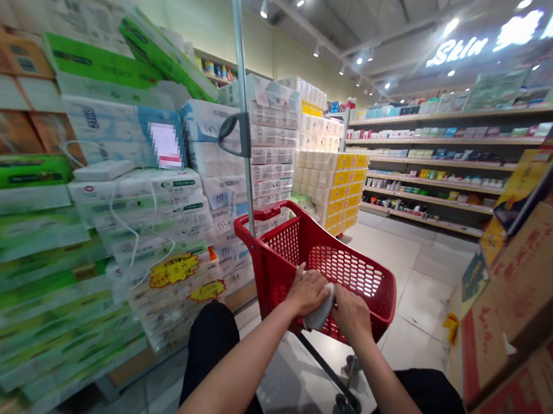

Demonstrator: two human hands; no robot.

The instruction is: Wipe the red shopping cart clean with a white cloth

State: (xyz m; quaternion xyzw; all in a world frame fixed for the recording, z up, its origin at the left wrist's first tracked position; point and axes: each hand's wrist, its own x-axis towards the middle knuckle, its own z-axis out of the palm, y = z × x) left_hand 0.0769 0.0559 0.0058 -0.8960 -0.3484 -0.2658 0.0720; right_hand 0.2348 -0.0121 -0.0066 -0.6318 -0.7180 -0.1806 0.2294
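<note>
Grey cloth (318, 314) at red plastic basket (387, 291)
The left hand (309, 293) and right hand (351, 313) curl their fingers onto the cloth, between them; beyond fingers, honeycomb holes, and (far, glowing white) a sign (457, 52) reading "Skin".

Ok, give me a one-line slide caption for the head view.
Left hand and right hand hold a pale cloth at a red shopping cart, beside stacked wrapped packs.

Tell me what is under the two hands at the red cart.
What looks like a pale grey cloth shows between the left hand and the right hand, against the red cart. Whatever lies directly beneath the palms is covered.
</note>
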